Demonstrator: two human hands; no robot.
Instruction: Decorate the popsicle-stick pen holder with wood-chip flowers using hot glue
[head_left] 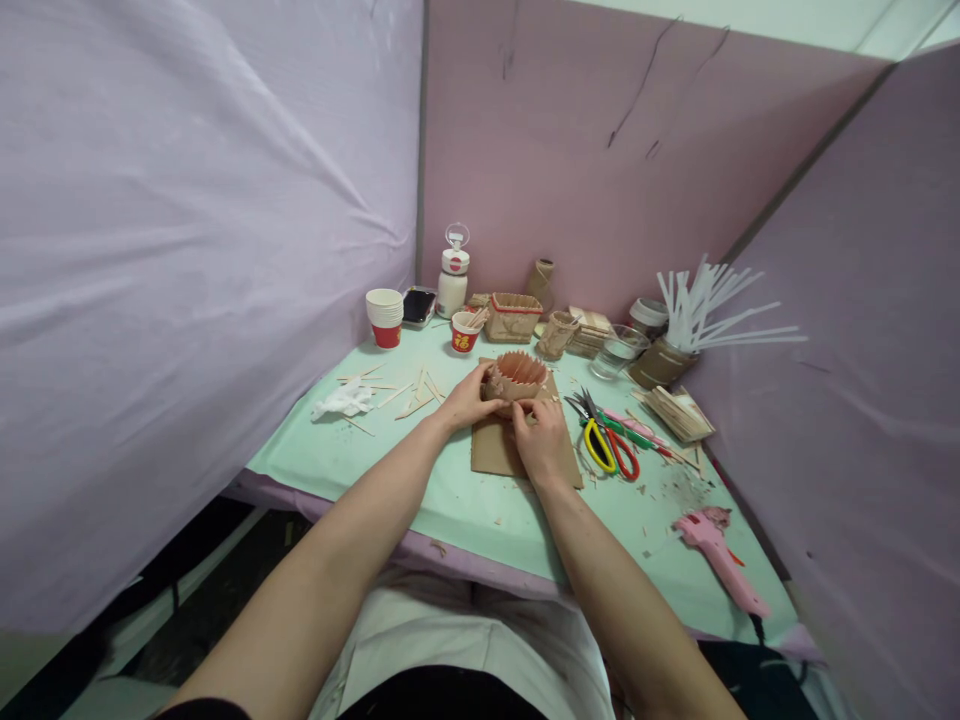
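A small round brown basket with a jagged rim [517, 372] stands on a piece of cardboard [496, 452] in the middle of the table. My left hand [472, 400] is closed around its left side, thumb along the front. Against the near side of the basket, my right hand [541, 438] has its fingertips pinched together. Whatever lies between those fingertips is too small or hidden to make out. The basket's near lower wall is partly covered by both hands.
Right of the cardboard lie yellow-handled and red-handled scissors [611, 445]. A pink glue gun [721, 560] rests near the right edge. Behind stand paper cups [385, 318], a white bottle [453, 285], a rectangular basket [513, 320] and a glass bowl [616, 354]. Thin wood strips [421, 395] and crumpled tissue [343, 398] lie left.
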